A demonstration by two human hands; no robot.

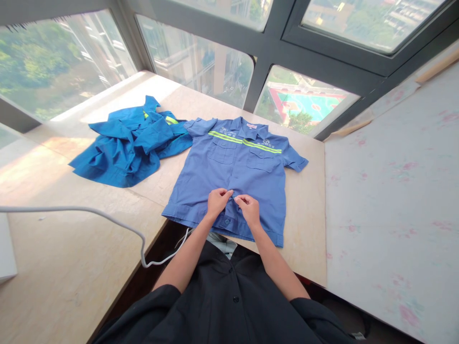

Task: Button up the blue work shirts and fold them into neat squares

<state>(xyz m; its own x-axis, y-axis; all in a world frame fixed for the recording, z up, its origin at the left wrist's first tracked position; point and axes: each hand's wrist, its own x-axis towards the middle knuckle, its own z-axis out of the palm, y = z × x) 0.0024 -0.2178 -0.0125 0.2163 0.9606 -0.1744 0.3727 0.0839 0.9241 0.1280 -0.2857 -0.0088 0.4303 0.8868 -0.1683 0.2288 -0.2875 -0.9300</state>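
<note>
A blue short-sleeved work shirt (251, 179) lies flat on the stone-look ledge, collar toward the window, with a yellow-green stripe across its chest. My left hand (218, 201) pinches the front placket in the lower middle of the shirt. Close beside it, my right hand (248, 207) is closed on the same placket, fingertips almost meeting the left ones. Any button between the fingertips is too small to make out. Below the hands, a dark button (226, 221) shows near the hem, which hangs slightly over the ledge's front edge.
A crumpled brighter blue garment (132, 143) with yellow-green stripes lies left of the shirt, touching its sleeve. A white cable (89, 209) runs across the left of the ledge (82, 258) and down over its edge. Windows stand behind; a flowered wall (387, 200) bounds the right.
</note>
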